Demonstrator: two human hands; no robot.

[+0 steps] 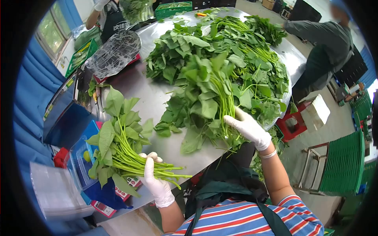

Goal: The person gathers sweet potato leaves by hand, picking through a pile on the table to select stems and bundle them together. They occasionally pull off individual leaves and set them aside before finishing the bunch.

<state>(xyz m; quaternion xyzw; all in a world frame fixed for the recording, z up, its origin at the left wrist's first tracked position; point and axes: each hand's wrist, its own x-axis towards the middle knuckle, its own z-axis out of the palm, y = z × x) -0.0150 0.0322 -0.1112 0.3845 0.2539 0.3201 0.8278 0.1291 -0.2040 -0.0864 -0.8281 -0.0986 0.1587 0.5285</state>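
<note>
My left hand (158, 185), in a white glove, is closed around the stems of a bunch of leafy greens (125, 147). The leaves point up and left, and the cut stem ends stick out to the right past my fingers. My right hand (252, 129), also gloved, is closed at the stems of another leafy bunch (208, 92); its fingertips are partly hidden by the stems. That bunch leans over a big pile of the same greens (256, 59), which covers much of the metal table (151, 104).
A plastic-wrapped tray (114, 53) stands on the table's left. Nearer sits a blue basket (84, 157). A co-worker (327, 43) stands at the far right; another person (110, 21) holds greens at the back left. A red stool (292, 125) and stacked green crates (342, 165) are right.
</note>
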